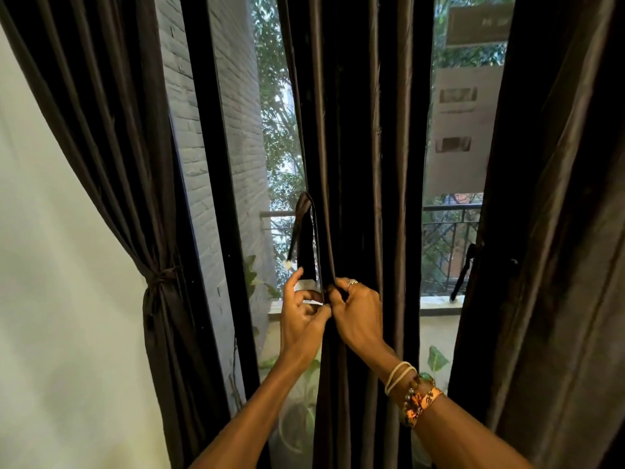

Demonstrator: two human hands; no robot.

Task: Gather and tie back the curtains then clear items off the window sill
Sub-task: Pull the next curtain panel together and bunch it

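While both hands meet at the left edge of the middle curtain [358, 164], the tie-back strap [306, 231] stands up just above them as a narrow loop, its loose tail with a pale tip hanging down on the side away from that curtain. The left hand [301, 319] has its fingers curled, thumb and fingers pinched near the strap's lower end and the forefinger raised against it. The right hand [358, 313], touching the left one, is curled tight on dark fabric at the same edge. I take that for the strap's other end, though strap and curtain are one colour and the grip is partly hidden. The curtain hangs upright in a gathered column, so its long axis is vertical and the strap has to cross it sideways. Nearly all of its bulk lies to the right of the hands, so the right hand looks the nearer one to carry an end round. The left curtain [111, 164], well to the left of the middle curtain, is already cinched by its tie [162, 275]. The right curtain [558, 231] hangs loose with its strap [463, 272] dangling. No things on a sill can be made out.
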